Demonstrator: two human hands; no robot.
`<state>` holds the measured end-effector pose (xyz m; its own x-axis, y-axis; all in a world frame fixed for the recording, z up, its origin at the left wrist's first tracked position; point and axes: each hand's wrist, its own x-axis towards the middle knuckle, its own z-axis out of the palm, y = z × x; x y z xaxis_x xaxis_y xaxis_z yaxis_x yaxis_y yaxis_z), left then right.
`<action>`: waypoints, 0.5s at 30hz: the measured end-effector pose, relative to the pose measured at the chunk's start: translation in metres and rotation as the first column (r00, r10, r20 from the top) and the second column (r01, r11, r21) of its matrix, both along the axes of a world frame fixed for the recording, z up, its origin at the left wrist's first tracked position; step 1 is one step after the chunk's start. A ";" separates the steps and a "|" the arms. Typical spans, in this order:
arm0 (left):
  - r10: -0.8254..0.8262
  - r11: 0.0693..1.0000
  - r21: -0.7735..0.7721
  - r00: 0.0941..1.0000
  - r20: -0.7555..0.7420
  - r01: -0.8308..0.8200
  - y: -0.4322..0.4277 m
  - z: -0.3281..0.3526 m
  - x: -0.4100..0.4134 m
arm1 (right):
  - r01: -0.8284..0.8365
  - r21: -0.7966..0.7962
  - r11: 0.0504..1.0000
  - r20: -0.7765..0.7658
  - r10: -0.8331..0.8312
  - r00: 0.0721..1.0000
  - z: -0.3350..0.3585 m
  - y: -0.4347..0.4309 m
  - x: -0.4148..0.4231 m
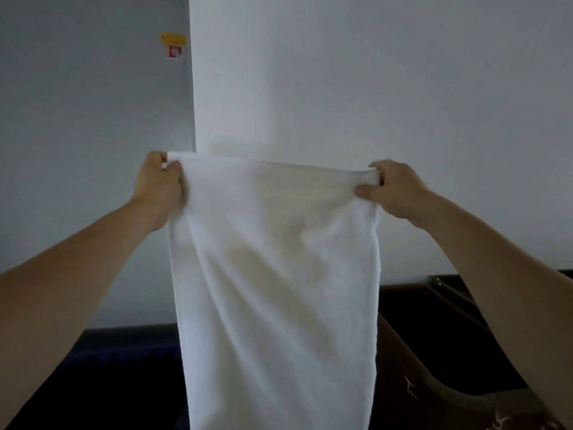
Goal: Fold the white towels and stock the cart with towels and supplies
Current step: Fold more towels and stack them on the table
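while both hands [159, 184] pinch corners, towel [276, 274] hangs.

On my feed a grey wall [77, 150] fills the left of the frame, and a brighter white wall section [341, 72] takes the centre and right. In the upper left I see a yellow label [172, 38] with a small red-and-white sign [174, 52] just below it. A dark band [124, 352] runs along the lower left. At lower right sits a dark brown frame [449, 305]; I cannot tell what it is.
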<state>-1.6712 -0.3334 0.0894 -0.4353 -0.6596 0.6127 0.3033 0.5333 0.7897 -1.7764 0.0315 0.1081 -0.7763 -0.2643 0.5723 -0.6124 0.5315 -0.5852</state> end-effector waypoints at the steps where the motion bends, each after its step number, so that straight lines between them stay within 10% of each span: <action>1: 0.021 1.000 -0.017 0.999 0.047 -0.020 0.004 -0.008 -0.001 | 0.043 0.065 0.997 0.003 -0.043 0.999 0.000 0.001 0.002; 11: 0.034 0.995 -0.085 0.992 -0.119 -0.044 0.045 -0.037 -0.003 | -0.036 -0.586 0.810 0.262 0.231 0.937 -0.035 0.005 0.011; 15: -0.086 0.995 0.036 0.985 -0.152 0.092 0.045 -0.032 -0.003 | 0.034 -0.538 0.843 0.218 0.100 0.971 -0.042 0.005 0.000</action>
